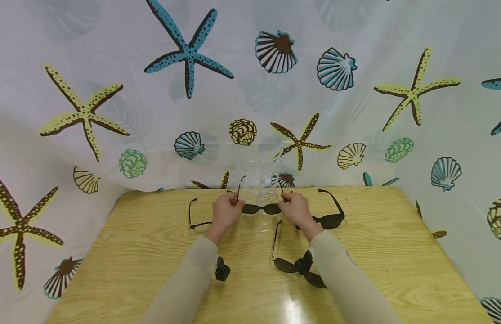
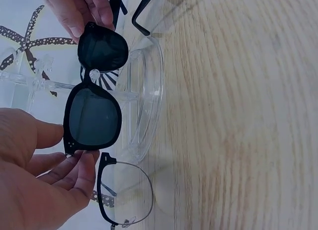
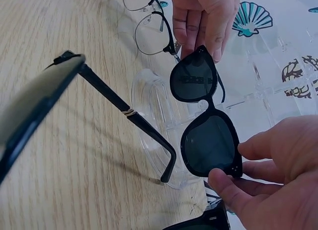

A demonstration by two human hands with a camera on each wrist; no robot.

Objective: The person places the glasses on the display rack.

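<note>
Both hands hold a pair of black sunglasses [image 1: 250, 209] in front of a clear display stand [image 2: 155, 91], temples pointing toward the back. My left hand [image 1: 226, 212] pinches one outer end of the frame by the hinge. The other end is pinched between the thumb and fingers of my right hand [image 1: 297, 209]. A clear round nub of the stand shows beside the nose bridge in both wrist views; whether the bridge rests on it I cannot tell. The stand's curved base lies on the table, just below the lenses.
Left of the stand are thin-rimmed eyeglasses [image 2: 150, 190]. Black sunglasses [image 1: 331, 220] lie to the right, partly behind the right wrist. Nearer the front, another dark pair of sunglasses [image 1: 284, 265] sits by the right forearm on the wooden table [image 1: 145, 270]. A patterned curtain [image 1: 218, 112] hangs behind.
</note>
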